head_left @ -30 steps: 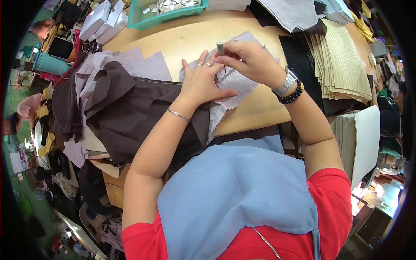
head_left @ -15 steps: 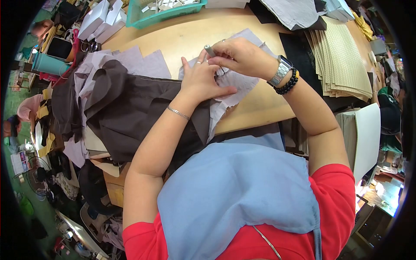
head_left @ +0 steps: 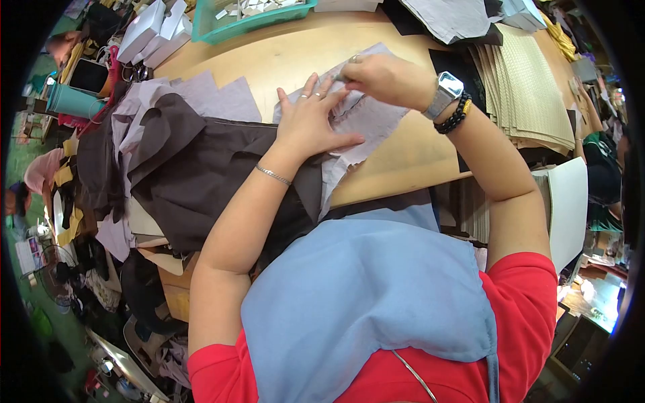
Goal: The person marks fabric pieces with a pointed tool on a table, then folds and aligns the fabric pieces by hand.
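Note:
My left hand (head_left: 312, 124) lies with spread fingers on a grey-lilac piece of fabric (head_left: 379, 124), pressing it against the table. Over the upper part of this fabric, my right hand (head_left: 383, 79) is closed around a grey pen (head_left: 340, 75). Most of the pen is covered by the fingers, and its tip cannot be made out. A dark line or edge runs across the fabric between the two hands. Dark brown cloth (head_left: 208, 168) lies to the left, reaching beneath my left wrist.
A teal tray (head_left: 255, 23) of small white pieces stands at the back, beside white boxes (head_left: 154, 33). Stacked cream textured sheets (head_left: 521, 94) lie at the right on the wooden table (head_left: 403, 168). A teal cup (head_left: 70, 99) is at far left.
My right hand has moved up and to the right, turning so that the pen is more hidden. My left hand stays on the fabric, with almost no shift.

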A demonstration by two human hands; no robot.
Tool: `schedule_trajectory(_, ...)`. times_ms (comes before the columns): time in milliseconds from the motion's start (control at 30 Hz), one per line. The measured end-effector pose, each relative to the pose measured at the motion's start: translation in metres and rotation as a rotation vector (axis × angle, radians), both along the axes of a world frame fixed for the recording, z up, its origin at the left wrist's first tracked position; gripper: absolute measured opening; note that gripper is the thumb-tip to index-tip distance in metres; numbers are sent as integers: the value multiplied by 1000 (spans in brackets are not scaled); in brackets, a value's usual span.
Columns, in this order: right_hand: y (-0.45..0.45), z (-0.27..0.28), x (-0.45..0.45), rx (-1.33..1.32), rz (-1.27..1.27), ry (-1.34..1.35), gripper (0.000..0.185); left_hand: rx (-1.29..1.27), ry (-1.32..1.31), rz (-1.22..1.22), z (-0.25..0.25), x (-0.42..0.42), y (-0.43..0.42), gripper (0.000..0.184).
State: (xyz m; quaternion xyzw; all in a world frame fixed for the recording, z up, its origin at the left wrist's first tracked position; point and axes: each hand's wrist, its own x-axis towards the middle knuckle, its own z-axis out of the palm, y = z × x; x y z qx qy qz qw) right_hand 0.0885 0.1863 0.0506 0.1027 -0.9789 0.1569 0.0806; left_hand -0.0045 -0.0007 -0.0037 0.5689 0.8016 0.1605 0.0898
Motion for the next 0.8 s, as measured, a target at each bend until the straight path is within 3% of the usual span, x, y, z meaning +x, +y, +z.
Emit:
schedule_trajectory(67,18,0,6,54,-58,52,17,16,3,-9,-2,-1,0,94)
schedule_trajectory(333,4,18,30,-578,-224,122,18,-18,134,16,4,5,17,82)
schedule_trajectory(400,1,19,30,-536,-223,88,17,78,188,12,-2,7,23,80)
schedule_trajectory(800,-1,6,17,-538,-172,-28,18,-21,91,43,0,5,23,83)
